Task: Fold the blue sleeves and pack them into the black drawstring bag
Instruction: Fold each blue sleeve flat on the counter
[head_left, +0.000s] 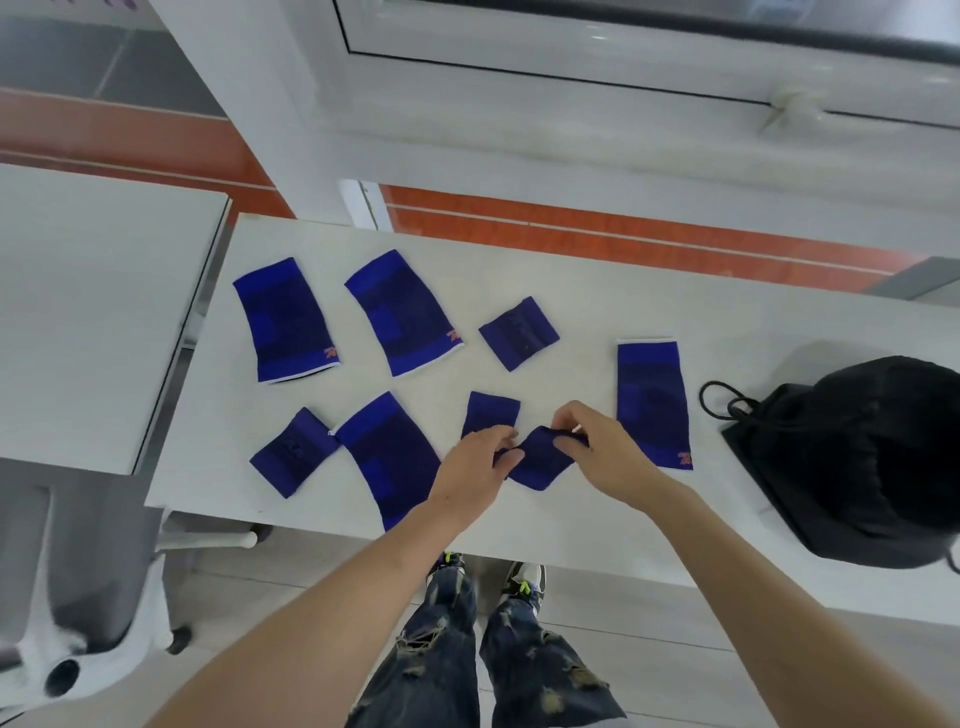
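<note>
Several blue sleeves lie on the white table. Both hands grip one small blue sleeve near the front edge: my left hand pinches its left end, my right hand its top right corner. Long sleeves lie at the back left, back middle, front middle and right. Small ones lie at the front left, the back and just behind my left hand. The black drawstring bag rests at the right, cord toward the sleeves.
A second white table stands to the left across a narrow gap. A chair base with castors is at the lower left. A window sill and frame run behind the table. My legs and shoes are below the front edge.
</note>
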